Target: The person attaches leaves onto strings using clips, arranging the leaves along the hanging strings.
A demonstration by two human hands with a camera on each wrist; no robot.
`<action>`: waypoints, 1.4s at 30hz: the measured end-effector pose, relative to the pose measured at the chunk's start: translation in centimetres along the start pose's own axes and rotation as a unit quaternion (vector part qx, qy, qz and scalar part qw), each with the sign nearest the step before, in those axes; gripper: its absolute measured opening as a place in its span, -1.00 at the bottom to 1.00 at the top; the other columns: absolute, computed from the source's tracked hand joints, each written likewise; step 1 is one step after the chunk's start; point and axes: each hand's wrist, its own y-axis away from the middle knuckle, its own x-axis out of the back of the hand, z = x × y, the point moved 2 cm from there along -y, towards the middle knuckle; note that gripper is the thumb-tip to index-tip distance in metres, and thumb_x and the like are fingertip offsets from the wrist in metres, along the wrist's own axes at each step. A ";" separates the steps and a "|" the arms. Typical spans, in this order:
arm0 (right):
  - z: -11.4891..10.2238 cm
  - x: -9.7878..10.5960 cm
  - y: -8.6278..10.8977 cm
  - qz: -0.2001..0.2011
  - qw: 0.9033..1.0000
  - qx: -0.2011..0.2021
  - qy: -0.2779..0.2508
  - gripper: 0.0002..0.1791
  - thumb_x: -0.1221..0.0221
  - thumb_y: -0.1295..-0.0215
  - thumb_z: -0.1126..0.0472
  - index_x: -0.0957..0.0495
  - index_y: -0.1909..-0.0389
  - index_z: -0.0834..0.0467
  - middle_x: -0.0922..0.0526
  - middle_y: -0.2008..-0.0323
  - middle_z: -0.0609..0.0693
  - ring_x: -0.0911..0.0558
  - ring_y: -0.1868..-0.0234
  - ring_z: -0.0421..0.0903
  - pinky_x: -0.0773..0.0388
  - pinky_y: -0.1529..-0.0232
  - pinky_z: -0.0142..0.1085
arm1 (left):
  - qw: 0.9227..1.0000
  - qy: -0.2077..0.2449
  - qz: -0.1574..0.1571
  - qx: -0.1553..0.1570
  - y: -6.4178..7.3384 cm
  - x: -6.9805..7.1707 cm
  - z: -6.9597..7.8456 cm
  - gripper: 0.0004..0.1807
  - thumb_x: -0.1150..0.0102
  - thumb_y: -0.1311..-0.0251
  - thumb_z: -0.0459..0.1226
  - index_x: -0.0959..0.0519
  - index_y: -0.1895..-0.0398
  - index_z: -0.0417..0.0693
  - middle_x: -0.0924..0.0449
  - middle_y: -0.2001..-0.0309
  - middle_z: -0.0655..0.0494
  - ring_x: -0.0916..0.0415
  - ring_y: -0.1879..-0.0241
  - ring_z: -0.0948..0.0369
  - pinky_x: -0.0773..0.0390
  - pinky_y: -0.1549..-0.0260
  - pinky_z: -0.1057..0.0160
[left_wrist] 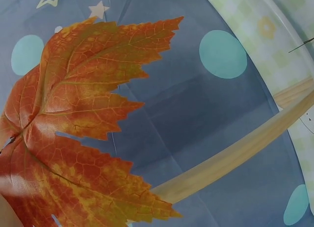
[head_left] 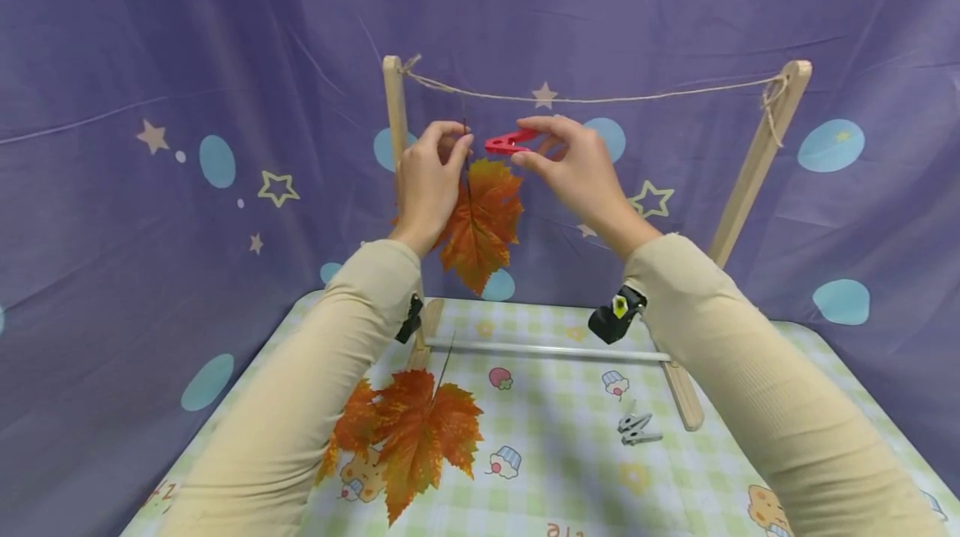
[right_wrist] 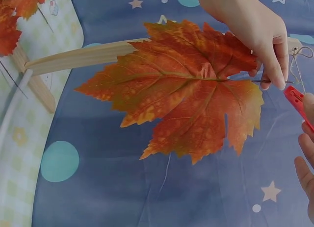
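An orange maple leaf [head_left: 483,224] hangs by its thin dark stem from my left hand [head_left: 430,183], thumb and fingers pinching the stem just below the string [head_left: 600,100]. Close to its right, my right hand [head_left: 577,170] pinches a red clothespin [head_left: 510,142] whose tip points toward the stem. In the right wrist view the red clothespin [right_wrist: 296,98] is right at the left fingertips, and the whole leaf [right_wrist: 191,89] shows. The left wrist view has the leaf [left_wrist: 83,104] close up, with the left hand mostly out of frame.
The string runs between two wooden posts [head_left: 757,166] of a stand joined low down by a pale rod [head_left: 555,349]. More orange leaves [head_left: 427,429] lie on the checked tablecloth [head_left: 555,429] at left. Grey clothespins [head_left: 636,430] lie at right. A purple curtain [head_left: 225,45] stands behind.
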 end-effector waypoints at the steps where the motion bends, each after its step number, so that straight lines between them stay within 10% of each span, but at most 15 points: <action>1: -0.1 0.0 -0.2 0.002 1.000 0.000 0.002 -0.48 -0.39 -0.19 0.16 -0.60 -0.21 0.08 -0.69 0.14 0.05 -0.62 0.31 -0.04 -0.49 0.36 -0.38 | 1.000 -0.001 0.000 -0.001 0.0 0.0 0.0 -0.71 -0.15 -0.41 -0.08 -0.62 -0.02 -0.05 -0.73 0.25 0.13 -0.62 0.29 0.22 -0.46 0.28 0.22; 25: -2.2 0.4 -3.9 0.080 0.996 0.045 0.013 -0.57 -0.40 -0.17 0.18 -0.68 -0.07 0.19 -0.73 0.20 0.11 -0.61 0.34 -0.11 -0.48 0.29 -0.46 | 0.999 -0.026 0.002 0.018 -0.2 0.0 -0.3 -0.70 -0.12 -0.41 -0.04 -0.63 -0.03 0.03 -0.73 0.25 0.21 -0.58 0.35 0.23 -0.43 0.33 0.19; 42: -3.5 -0.6 -5.9 0.082 0.996 -0.001 0.046 -0.65 -0.35 -0.26 0.21 -0.67 -0.05 0.21 -0.74 0.17 0.05 -0.64 0.27 -0.18 -0.51 0.23 -0.44 | 0.999 -0.026 -0.003 0.027 0.1 0.2 -0.6 -0.69 -0.11 -0.42 -0.04 -0.62 -0.06 0.04 -0.72 0.23 0.22 -0.58 0.33 0.24 -0.46 0.33 0.18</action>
